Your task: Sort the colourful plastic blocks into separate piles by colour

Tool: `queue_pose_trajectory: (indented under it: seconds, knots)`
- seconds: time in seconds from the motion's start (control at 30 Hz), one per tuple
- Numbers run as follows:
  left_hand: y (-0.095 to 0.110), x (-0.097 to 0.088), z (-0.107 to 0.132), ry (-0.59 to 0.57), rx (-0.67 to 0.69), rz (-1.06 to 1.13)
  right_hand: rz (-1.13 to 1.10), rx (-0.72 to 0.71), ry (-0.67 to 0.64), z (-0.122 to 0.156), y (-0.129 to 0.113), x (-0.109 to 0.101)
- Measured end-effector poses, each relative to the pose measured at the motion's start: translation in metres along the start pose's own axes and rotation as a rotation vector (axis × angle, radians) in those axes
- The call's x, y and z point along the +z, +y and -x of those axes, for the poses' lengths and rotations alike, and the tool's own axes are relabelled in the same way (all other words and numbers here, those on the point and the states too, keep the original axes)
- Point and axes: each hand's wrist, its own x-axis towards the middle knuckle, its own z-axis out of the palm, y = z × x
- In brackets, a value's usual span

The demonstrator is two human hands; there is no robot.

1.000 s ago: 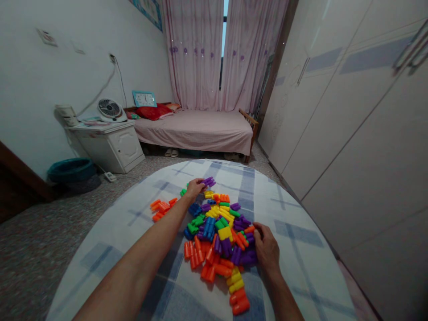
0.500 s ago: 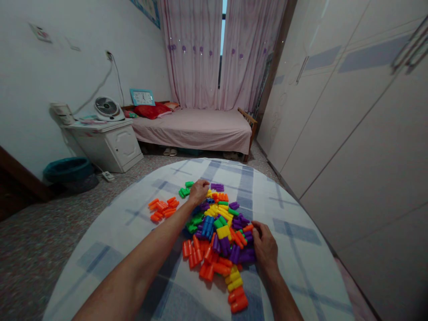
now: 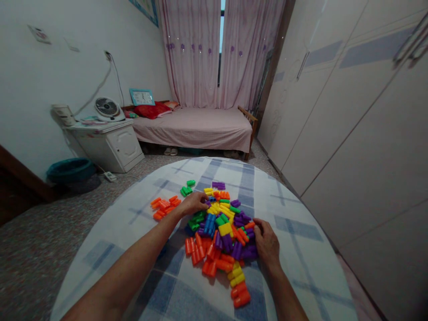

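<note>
plastic pieces in a mixed pile (image 3: 224,229) on the checked cloth (image 3: 310,267); the clock is centred on the pile, twelve pointing away from the person. the left hand (image 3: 195,203), between ten and eleven, bends its fingers at a purple piece (image 3: 208,203); whether it grips cannot be told. the right hand (image 3: 267,243), at three, is curled at the pile's edge, fingertips by an orange piece (image 3: 249,225); its grip, too, cannot be told. orange pieces (image 3: 163,206) lie apart near ten, green pieces (image 3: 186,191) near eleven. for a clean pick, a narrow pinch on one piece and a straight lift should spare the neighbours, the right hand bracing the edge.
</note>
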Motion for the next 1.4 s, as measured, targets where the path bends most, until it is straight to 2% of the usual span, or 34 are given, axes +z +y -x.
queue_pose_trajectory:
  seconds: [0.1, 0.23, 0.37, 0.47, 0.63, 0.83, 1.0, 1.17, 1.27, 1.4]
  knots:
    - [0.001, -0.004, 0.001, -0.017, -0.038, 0.122, -0.008, -0.002, 0.002, 0.000, 0.000, 0.000]
    - [0.007, -0.018, 0.004, -0.017, -0.138, 0.409, -0.014, -0.007, 0.012, 0.001, -0.002, 0.000]
    - [0.016, -0.022, -0.007, 0.172, -0.289, 0.610, -0.012, -0.005, 0.013, 0.001, -0.003, 0.000]
    - [0.019, -0.016, -0.027, 0.275, -0.325, 0.646, -0.010, -0.005, 0.019, 0.001, -0.002, 0.000]
    - [0.022, -0.003, -0.062, 0.347, -0.326, 0.651, -0.027, -0.019, 0.028, 0.001, -0.001, 0.000]
    - [0.022, 0.008, -0.072, 0.367, -0.303, 0.583, -0.022, -0.018, 0.025, 0.000, 0.000, 0.001]
    - [0.011, 0.008, -0.055, 0.378, -0.271, 0.399, -0.034, -0.023, 0.038, 0.000, -0.001, 0.001]
    - [-0.001, -0.013, -0.017, 0.324, -0.201, 0.215, -0.022, -0.012, 0.022, 0.001, -0.002, 0.000]
    - [-0.005, -0.022, 0.008, 0.256, -0.137, 0.067, -0.008, -0.017, 0.024, 0.001, -0.003, 0.000]
    - [-0.011, -0.019, 0.030, 0.129, -0.062, -0.091, 0.002, -0.005, 0.018, 0.001, -0.003, 0.000]
